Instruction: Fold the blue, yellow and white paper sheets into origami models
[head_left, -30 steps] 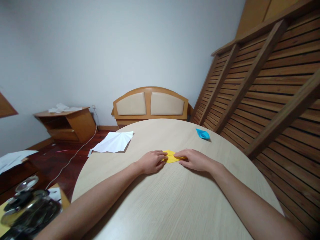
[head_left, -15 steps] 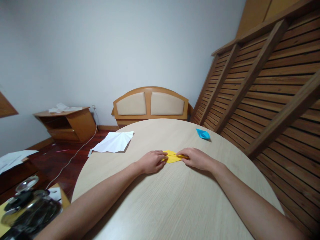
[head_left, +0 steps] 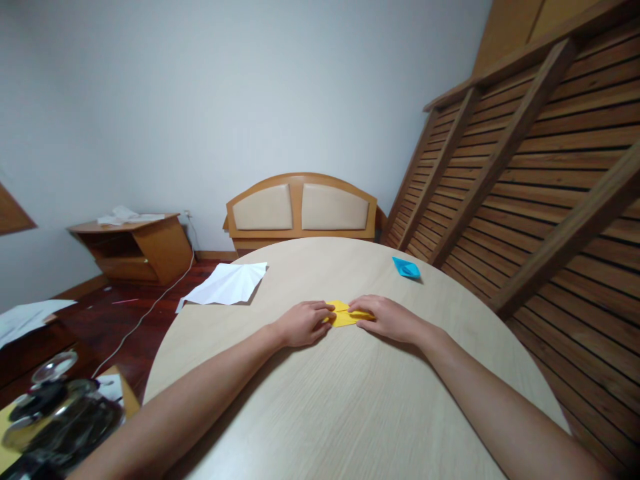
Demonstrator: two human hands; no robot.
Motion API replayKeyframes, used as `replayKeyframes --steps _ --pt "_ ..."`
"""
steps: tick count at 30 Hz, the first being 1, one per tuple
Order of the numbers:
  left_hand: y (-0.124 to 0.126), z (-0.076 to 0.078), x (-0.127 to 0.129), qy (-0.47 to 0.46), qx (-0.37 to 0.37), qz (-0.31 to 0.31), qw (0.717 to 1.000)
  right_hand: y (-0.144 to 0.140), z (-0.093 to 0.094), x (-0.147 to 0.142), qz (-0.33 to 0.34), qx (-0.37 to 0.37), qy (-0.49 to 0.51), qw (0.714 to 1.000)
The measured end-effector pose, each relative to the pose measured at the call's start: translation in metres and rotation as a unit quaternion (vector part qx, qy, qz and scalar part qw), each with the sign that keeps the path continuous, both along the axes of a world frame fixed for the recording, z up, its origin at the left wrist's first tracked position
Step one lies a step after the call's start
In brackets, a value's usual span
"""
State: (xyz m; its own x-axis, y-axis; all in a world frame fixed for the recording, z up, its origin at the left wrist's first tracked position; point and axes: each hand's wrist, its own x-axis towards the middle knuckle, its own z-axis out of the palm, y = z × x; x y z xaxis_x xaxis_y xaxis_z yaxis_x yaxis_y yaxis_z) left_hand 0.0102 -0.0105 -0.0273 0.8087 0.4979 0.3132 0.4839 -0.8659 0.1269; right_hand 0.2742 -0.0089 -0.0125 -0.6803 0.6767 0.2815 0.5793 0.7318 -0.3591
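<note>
Head view: both hands' fingers (head_left: 327, 308) press flat creased yellow paper (head_left: 344, 315), wood-grain table (head_left: 350, 400).

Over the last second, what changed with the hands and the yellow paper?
Very little. The right hand drew back slightly toward the paper's right end, then slid its fingertips left again along the yellow paper. The left hand kept pressing the left end. The paper, blue paper boat, white sheet and table stayed put.

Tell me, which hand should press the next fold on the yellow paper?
Probably the right hand: its fingers already lie along the yellow paper, while the left hand only pins the left edge.
</note>
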Motion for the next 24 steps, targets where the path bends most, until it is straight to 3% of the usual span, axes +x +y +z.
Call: replayKeyframes --steps 9,24 --pt "-0.0013 0.0009 0.0003 0.000 0.001 0.010 1.000 -0.0013 -0.0001 -0.0008 -0.006 0.013 -0.018 1.000" --pt "0.0012 -0.0007 0.0010 0.004 0.020 0.087 0.996 -0.0060 0.0056 -0.0090 -0.023 0.016 -0.026 0.999"
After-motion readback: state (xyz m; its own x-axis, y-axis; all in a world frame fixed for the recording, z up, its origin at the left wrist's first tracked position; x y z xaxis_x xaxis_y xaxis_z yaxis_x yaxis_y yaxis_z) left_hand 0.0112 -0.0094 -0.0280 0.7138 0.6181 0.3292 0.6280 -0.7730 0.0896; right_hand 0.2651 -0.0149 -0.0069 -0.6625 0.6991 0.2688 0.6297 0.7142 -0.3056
